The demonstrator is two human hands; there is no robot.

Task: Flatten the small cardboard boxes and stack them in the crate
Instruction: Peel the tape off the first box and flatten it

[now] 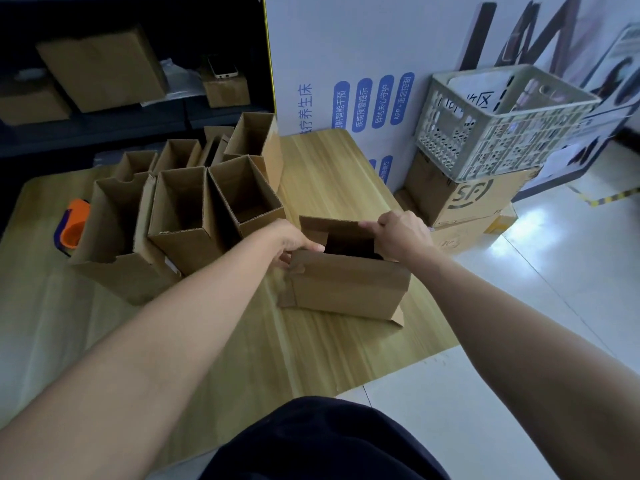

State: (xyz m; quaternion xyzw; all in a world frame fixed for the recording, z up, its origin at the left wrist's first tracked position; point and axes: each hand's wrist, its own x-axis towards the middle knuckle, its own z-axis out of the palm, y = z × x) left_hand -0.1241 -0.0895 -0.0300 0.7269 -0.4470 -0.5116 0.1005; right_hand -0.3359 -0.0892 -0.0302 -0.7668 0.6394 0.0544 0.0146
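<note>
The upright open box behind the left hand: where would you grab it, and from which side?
I'd grip the upright box by its right wall's top edge, coming from above and the right. Its mouth is open, so that wall can be pinched inside and out; a neighbouring box crowds its left, while bare mat lies right.

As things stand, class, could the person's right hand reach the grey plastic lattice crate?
Probably yes, once freed: the right hand grips the small brown cardboard box; nothing stands between it and the grey plastic lattice crate.

The single head view looks forward and down from close above the cardboard box [346, 289] on the wooden board [346, 161].
</note>
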